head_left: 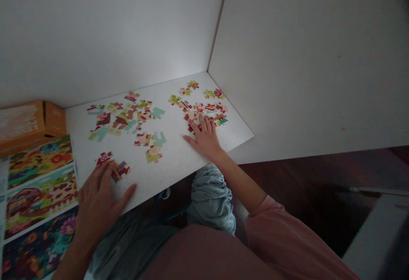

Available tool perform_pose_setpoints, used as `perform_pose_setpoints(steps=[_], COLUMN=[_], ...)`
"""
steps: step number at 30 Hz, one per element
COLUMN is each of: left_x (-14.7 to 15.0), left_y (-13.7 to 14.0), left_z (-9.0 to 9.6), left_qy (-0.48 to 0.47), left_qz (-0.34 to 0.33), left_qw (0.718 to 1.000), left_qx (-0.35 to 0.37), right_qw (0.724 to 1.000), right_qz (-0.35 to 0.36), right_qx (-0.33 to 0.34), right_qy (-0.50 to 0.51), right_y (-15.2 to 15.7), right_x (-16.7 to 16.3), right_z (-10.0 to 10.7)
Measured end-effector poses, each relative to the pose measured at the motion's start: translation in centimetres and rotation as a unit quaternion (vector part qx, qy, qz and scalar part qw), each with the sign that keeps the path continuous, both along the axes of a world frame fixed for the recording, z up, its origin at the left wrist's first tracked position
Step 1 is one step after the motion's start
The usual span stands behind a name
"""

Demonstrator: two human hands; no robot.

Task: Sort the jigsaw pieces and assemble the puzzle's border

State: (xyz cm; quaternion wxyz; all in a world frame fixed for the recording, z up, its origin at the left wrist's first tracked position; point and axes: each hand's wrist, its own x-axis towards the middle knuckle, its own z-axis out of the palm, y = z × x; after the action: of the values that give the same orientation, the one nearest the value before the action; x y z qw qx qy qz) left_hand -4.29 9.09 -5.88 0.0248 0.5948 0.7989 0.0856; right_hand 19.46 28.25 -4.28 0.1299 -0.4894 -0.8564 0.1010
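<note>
My left hand rests at the front left of the white table, fingers apart, its fingertips touching a few red, brown and blue jigsaw puzzle pieces. Farther right, my right hand lies with fingers spread on a cluster of jigsaw puzzle pieces in red, pink and green. Part of that cluster is hidden under the fingers. Between and behind the hands, a loose spread of puzzle pieces shows brown, green, pink and pale teal. Two pale teal pieces lie near the middle with pink ones.
An orange box stands at the left end of the white table. In front of it lies a sheet with colourful pictures, one of a farm. White walls close off the back and right. My knees are below the front edge.
</note>
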Motion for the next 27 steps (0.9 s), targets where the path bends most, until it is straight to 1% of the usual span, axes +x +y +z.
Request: perform_pose_setpoints(steps=[2, 4, 6, 8, 11, 14, 16, 19, 22, 24, 27], left_x=[0.0, 0.0, 0.1, 0.1, 0.0, -0.1, -0.1, -0.1, -0.2, -0.3, -0.3], left_y=[0.0, 0.0, 0.0, 0.0, 0.0, 0.0, -0.1, -0.3, -0.4, -0.6, -0.7], left_z=[-0.1, -0.1, 0.0, 0.1, 0.1, 0.0, -0.1, -0.1, 0.0, 0.1, 0.3], left_qy=[0.003, 0.005, 0.004, 0.003, 0.004, 0.003, -0.001, -0.004, -0.005, -0.005, -0.010], left_qz=[0.003, 0.004, 0.003, 0.001, 0.003, 0.008, 0.009, 0.008, 0.004, 0.003, 0.001], left_qw=[1.000, 1.000, 1.000, 1.000, 1.000, 1.000, 1.000, 1.000, 1.000, 0.999, 0.999], left_qx=[-0.003, -0.002, -0.001, -0.001, -0.004, -0.003, 0.000, 0.010, 0.025, 0.032, 0.038], right_qw=[1.000, 0.998, 0.993, 0.990, 0.992, 0.994, 0.994, 0.991, 0.991, 0.992, 0.995], right_qz=[0.025, 0.070, 0.116, 0.142, 0.123, 0.099, 0.097, 0.107, 0.108, 0.098, 0.074], right_qx=[-0.005, 0.001, 0.013, 0.018, 0.025, 0.041, 0.057, 0.080, 0.077, 0.075, 0.060], right_qy=[-0.003, -0.005, -0.004, -0.005, -0.007, -0.006, -0.001, 0.014, 0.024, 0.026, 0.021], right_y=[-0.1, -0.3, -0.8, -1.2, -1.3, -0.3, 1.1, 3.7, 6.1, 7.2, 8.4], right_x=[0.1, -0.2, -0.7, -1.2, -1.7, -2.5, -3.7, -6.4, -8.9, -9.6, -9.1], right_z=[0.3, 0.6, 0.6, 0.4, 0.0, -0.3, -0.4, -0.8, -1.4, -1.8, -2.0])
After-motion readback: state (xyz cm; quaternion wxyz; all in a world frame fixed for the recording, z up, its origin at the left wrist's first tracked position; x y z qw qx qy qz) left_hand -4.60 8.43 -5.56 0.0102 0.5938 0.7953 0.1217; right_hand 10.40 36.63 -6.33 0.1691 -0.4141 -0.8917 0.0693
